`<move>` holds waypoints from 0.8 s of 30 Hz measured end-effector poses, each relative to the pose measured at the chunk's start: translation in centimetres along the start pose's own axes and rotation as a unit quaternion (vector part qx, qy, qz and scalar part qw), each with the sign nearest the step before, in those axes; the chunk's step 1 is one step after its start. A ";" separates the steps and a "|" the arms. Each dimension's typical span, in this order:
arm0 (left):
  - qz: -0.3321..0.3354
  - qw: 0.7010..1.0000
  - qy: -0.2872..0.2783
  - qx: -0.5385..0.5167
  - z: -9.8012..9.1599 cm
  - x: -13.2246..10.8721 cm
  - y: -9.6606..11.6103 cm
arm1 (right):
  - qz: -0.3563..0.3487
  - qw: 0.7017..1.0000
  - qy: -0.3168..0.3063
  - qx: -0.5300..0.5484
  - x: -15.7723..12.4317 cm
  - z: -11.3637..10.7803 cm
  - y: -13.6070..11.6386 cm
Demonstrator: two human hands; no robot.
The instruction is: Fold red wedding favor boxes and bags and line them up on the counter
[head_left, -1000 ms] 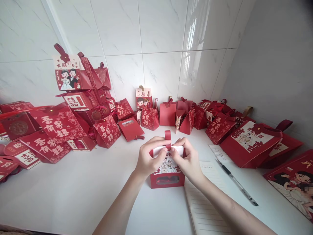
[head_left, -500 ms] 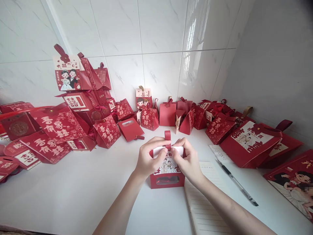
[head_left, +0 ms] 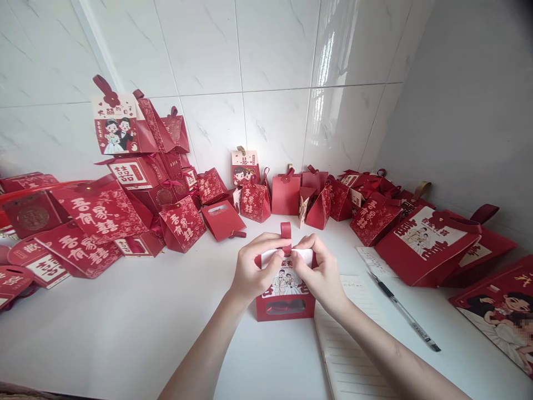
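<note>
A red gift box (head_left: 285,315) stands upright on the white table, with a cartoon couple on its front and a dark oval window low down. From its top rises a looped red strap (head_left: 285,229). My left hand (head_left: 260,264) pinches the box's top edge at the left, thumb in front and fingers behind. On the other side, my right hand (head_left: 318,269) grips the same edge in the same way. Both thumbs press close together just below the strap. My fingers hide part of the box's upper front.
Many red boxes are stacked at the left (head_left: 116,222), and more line the tiled wall. A large red box (head_left: 428,244) lies at the right. A lined notebook (head_left: 350,355) and a black pen (head_left: 403,311) lie right of the gift box. A printed red package (head_left: 499,316) sits at the right edge.
Hardly anything differs. Both hands keep their hold on the gift box's top, with only a very slight shift of the thumbs.
</note>
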State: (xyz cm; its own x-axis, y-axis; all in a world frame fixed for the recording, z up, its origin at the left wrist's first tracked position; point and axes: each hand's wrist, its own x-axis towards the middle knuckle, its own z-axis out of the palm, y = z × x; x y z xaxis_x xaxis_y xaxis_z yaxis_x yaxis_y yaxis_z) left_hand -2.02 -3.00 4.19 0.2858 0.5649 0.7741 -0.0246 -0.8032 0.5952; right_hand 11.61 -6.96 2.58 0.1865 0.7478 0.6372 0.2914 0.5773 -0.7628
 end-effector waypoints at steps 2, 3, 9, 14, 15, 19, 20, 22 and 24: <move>-0.004 1.000 0.001 0.000 0.0 0.0 0.0 | 0.004 1.000 -0.001 -0.002 0.1 0.0 -0.1; -0.005 1.000 0.002 -0.001 0.0 0.0 0.1 | 0.005 1.000 -0.001 -0.002 0.1 0.0 -0.1; -0.009 1.000 0.004 -0.006 0.1 0.0 0.0 | 0.010 1.000 0.000 -0.004 0.1 0.0 -0.2; -0.008 1.000 0.004 -0.014 0.1 -0.1 -0.1 | 0.010 1.000 -0.002 0.000 0.1 0.0 -0.2; -0.007 1.000 0.004 -0.015 0.1 -0.1 -0.1 | 0.010 1.000 -0.002 0.000 0.1 0.0 -0.2; -0.007 1.000 0.005 -0.011 0.1 -0.1 -0.1 | 0.007 1.000 -0.002 0.001 0.1 0.0 -0.1; -0.006 1.000 0.005 -0.009 0.1 0.0 -0.1 | 0.006 1.000 0.000 0.001 0.0 0.1 -0.1; -0.008 1.000 0.005 -0.006 0.0 0.0 -0.1 | 0.004 1.000 0.005 -0.003 -0.1 0.1 0.0; -0.007 1.000 0.005 -0.006 0.1 0.0 -0.1 | 0.002 1.000 0.006 -0.004 -0.2 0.1 0.2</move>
State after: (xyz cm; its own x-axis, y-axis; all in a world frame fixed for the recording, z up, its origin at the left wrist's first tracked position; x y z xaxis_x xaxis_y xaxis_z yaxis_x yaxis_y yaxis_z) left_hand -1.97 -2.94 4.14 0.2772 0.5776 0.7678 -0.0317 -0.7932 0.6081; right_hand 11.54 -6.96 2.35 0.1991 0.7457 0.6359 0.2991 0.5717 -0.7640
